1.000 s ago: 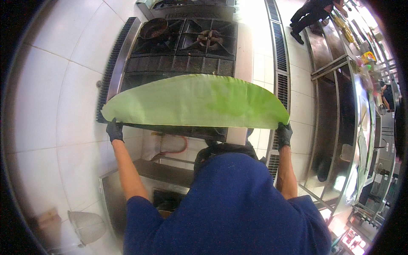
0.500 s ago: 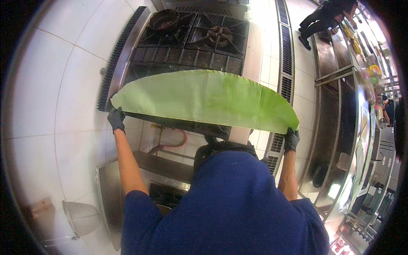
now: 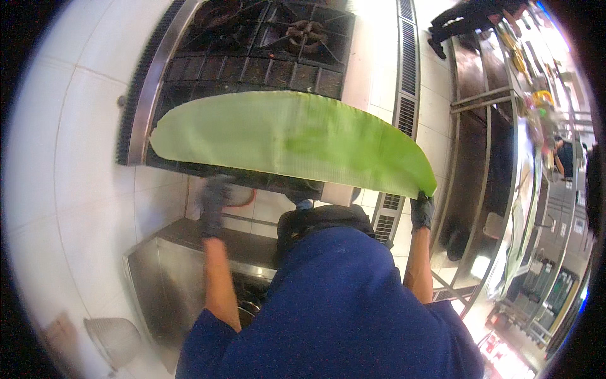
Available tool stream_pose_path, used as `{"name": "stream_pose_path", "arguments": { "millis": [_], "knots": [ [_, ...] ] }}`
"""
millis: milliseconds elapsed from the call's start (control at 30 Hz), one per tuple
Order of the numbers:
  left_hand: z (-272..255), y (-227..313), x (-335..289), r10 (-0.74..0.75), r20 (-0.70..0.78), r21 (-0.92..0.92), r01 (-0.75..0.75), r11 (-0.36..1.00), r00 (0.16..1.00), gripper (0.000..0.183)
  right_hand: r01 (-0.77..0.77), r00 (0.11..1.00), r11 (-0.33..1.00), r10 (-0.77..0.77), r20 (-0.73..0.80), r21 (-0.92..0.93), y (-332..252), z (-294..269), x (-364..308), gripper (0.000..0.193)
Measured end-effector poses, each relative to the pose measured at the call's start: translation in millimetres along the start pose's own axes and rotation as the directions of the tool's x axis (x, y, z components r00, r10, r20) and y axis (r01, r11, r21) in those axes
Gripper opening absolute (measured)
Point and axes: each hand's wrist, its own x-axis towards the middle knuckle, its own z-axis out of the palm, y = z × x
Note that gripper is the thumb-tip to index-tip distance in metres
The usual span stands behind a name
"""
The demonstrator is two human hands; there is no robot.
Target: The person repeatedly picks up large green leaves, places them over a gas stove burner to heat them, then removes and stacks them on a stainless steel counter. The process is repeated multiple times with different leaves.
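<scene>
A long banana leaf (image 3: 252,136), pale green on the left and brighter on the right, stretches across the near part of the black gas stove (image 3: 252,69). Its right tip reaches past the stove's edge, where my right hand (image 3: 422,210), in a dark glove, pinches it. My left hand (image 3: 214,205), gloved as well, is below the leaf's near edge and apart from it. Motion smears its fingers. The leaf's left end rests by the stove's metal side with no hand on it.
A dark pan (image 3: 214,12) sits on a far burner. Behind my left forearm stands a steel unit (image 3: 164,265), with a mesh strainer (image 3: 113,338) at lower left. A floor drain grate (image 3: 408,69) runs along the right, beside steel shelving (image 3: 480,158). Another person (image 3: 473,19) stands far right.
My left hand has let go of the leaf's left end and moved right and toward me. My right hand still holds the right tip. The whole view has shifted slightly.
</scene>
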Motion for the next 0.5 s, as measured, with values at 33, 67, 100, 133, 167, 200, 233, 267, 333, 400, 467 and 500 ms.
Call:
{"name": "stream_pose_path", "arguments": {
  "millis": [33, 67, 100, 133, 167, 200, 233, 267, 333, 400, 467, 500],
  "knots": [
    [46.1, 5.2, -33.5, -0.141, 0.287, -0.111, 0.179, 0.978, 0.948, 0.033, 0.005, 1.0, 0.994, -0.004, 0.011, -0.105, -5.5, -4.2, -1.5, 0.031],
    [91.8, 13.0, -55.7, -0.182, 0.57, -0.117, 0.298, 0.947, 0.801, 0.034, 0.042, 0.999, 0.958, -0.039, 0.013, -0.285, -9.6, -5.9, -0.5, 0.031],
    [133.1, 21.4, -71.6, -0.123, 0.756, -0.118, 0.318, 0.941, 0.643, 0.035, 0.035, 0.998, 0.986, -0.027, 0.048, -0.163, -12.6, -5.8, 0.7, 0.033],
    [163.2, 27.0, -93.4, 0.067, 0.715, -0.18, 0.091, 0.979, 0.696, 0.036, 0.046, 0.997, 0.992, -0.038, 0.063, -0.119, -15.3, -6.6, 1.0, 0.035],
    [191.8, 32.7, -99.6, 0.208, 0.711, -0.082, -0.215, 0.973, 0.672, 0.038, 0.052, 0.998, 0.99, -0.046, 0.048, -0.132, -18.6, -7.6, 1.7, 0.036],
    [213.4, 35.7, -101.7, 0.276, 0.732, -0.072, -0.332, 0.941, 0.623, 0.04, 0.106, 0.991, 0.969, -0.086, 0.099, -0.222, -21.4, -8.7, 1.9, 0.037],
    [233.9, 39.6, -103.7, 0.306, 0.739, -0.147, -0.299, 0.943, 0.601, 0.043, 0.164, 0.984, 0.918, -0.127, 0.123, -0.361, -25.6, -11.3, 0.7, 0.038],
    [254.3, 42.1, -103.1, 0.234, 0.777, -0.249, -0.056, 0.967, 0.585, 0.045, 0.225, 0.974, 0.82, -0.182, 0.133, -0.526, -29.6, -12.9, 1.4, 0.04],
    [294.1, 46.3, -107.8, -0.002, 0.792, -0.395, 0.514, 0.762, 0.611, 0.047, 0.181, 0.978, 0.921, -0.132, 0.161, -0.344, -34.6, -16.6, -2.1, 0.041],
    [329.0, 49.4, -109.8, -0.336, 0.783, -0.507, 0.85, 0.142, 0.523, 0.048, 0.253, 0.967, 0.745, -0.167, 0.195, -0.617, -43.7, -23.0, -1.3, 0.041],
    [353.7, 51.9, -111.8, -0.373, 0.582, -0.67, 0.686, 0.284, 0.723, 0.049, 0.148, 0.977, 0.94, -0.091, 0.192, -0.308, -46.6, -25.4, -1.4, 0.036],
    [361.9, 53.4, -111.8, -0.381, 0.461, -0.723, 0.588, 0.361, 0.801, 0.05, 0.08, 0.982, 0.971, -0.039, 0.183, -0.226, -46.6, -27.8, -2.8, 0.034]
  ]
}}
